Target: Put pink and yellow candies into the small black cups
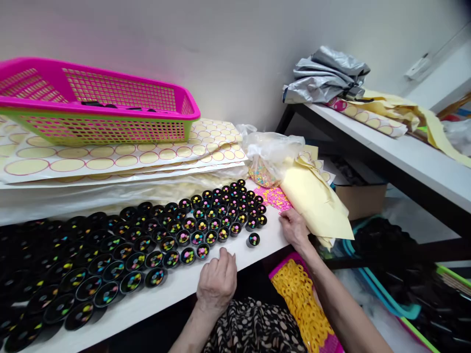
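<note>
Rows of small black cups [154,259] holding colourful beads cover the white table [253,256]. My left hand [218,278] is closed with its fingers curled at the table's front edge, just in front of the nearest cups. Whatever it may hold is hidden. At the edge of a loose pile of pink and yellow pieces [274,197], my right hand [293,226] has its fingers drawn together; I cannot make out what is in them. A single black cup [253,239] stands apart from the rows, between my two hands.
Behind the cups, a pink and green basket [110,128] sits on sticker sheets [149,157]. A plastic bag of small pieces [263,171] and yellow paper [312,196] lie beyond the pile. Below the table edge is a pink basket of yellow rings [300,294]. A shelf [390,142] stands right.
</note>
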Demonstrator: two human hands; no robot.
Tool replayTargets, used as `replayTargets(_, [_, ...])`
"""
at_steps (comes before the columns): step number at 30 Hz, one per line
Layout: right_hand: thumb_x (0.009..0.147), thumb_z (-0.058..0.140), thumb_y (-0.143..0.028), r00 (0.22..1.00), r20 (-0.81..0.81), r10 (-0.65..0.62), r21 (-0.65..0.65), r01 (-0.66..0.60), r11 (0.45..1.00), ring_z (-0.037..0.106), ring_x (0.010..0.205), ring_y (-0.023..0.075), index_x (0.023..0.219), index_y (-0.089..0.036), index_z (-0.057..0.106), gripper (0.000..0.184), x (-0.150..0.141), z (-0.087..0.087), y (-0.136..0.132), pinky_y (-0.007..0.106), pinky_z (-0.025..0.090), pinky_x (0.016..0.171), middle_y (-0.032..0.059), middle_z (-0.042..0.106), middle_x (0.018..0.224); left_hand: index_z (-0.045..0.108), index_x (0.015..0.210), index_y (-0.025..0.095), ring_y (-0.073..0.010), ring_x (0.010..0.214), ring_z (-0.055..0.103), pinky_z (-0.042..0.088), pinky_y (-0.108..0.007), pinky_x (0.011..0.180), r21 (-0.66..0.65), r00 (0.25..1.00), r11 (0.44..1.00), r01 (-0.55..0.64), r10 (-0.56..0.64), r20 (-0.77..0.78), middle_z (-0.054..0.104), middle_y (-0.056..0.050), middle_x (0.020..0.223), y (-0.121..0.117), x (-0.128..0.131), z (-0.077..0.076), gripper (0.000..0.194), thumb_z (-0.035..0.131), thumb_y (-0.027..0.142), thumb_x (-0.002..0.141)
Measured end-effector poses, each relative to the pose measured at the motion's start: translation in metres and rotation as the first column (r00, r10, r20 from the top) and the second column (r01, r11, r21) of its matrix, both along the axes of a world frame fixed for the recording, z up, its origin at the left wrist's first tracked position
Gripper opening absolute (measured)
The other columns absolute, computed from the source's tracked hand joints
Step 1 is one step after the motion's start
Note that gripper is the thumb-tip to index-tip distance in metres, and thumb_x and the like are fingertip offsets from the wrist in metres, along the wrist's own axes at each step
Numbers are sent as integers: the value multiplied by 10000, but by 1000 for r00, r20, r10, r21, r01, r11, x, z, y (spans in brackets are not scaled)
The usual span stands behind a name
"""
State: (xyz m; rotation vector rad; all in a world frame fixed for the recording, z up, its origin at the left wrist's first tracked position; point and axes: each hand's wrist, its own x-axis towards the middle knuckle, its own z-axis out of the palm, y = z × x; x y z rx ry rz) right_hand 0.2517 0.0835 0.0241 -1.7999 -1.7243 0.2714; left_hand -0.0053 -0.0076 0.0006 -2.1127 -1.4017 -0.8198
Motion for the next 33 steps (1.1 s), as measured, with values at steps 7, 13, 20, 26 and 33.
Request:
replayTargets(7, [720, 464, -232, 997, 67, -49, 25, 47, 999, 493, 710, 159, 748, -174, 581, 134, 9, -5, 9, 278, 379, 654, 30, 545, 739, 586, 861, 116, -138, 570, 476, 340, -305, 524, 21, 1000, 1000, 11, -11, -4, 653, -112, 924, 1, 2, 2, 183, 633, 186, 699])
replayTargets(13, [764, 434, -209, 989, 150, -2, -12, 4, 1000, 484, 722, 153, 712, -179, 592, 169, 3, 1, 11, 267, 343, 658, 39, 542, 774, 580, 866, 125, -131, 577, 497, 345, -301, 524, 1, 1000, 1000, -3, 3, 5, 643, -116, 939, -1, 2, 2, 138, 581, 186, 742])
replayTargets(20, [774, 426, -208, 974, 150, 170, -207, -137, 969, 472, 677, 145, 723, -190, 541, 127, -11, 9, 9, 256, 298, 598, 27, 540, 736, 570, 906, 126, -134, 587, 496, 343, -307, 536, -35, 1000, 999, -11, 11, -1, 635, -126, 964, -3, 2, 0, 163, 560, 200, 761])
replayTargets(26, [750, 447, -261, 991, 38, 129, -264, -115, 958, 502, 629, 139, 674, -170, 566, 168, -5, 12, 22, 239, 320, 558, 8, 567, 645, 573, 902, 124, -133, 587, 484, 331, -304, 534, -31, 1000, 999, -19, 19, -9, 633, -121, 970, -3, 2, -2, 172, 577, 204, 749])
replayTargets(33, [782, 438, -314, 983, 87, 160, -150, -146, 978, 521, 715, 143, 744, -178, 621, 231, -13, 12, 8, 258, 362, 642, 23, 571, 756, 582, 882, 112, -141, 605, 487, 335, -307, 544, -37, 1000, 999, -14, 14, 4, 637, -134, 954, -5, 2, -1, 167, 586, 198, 739])
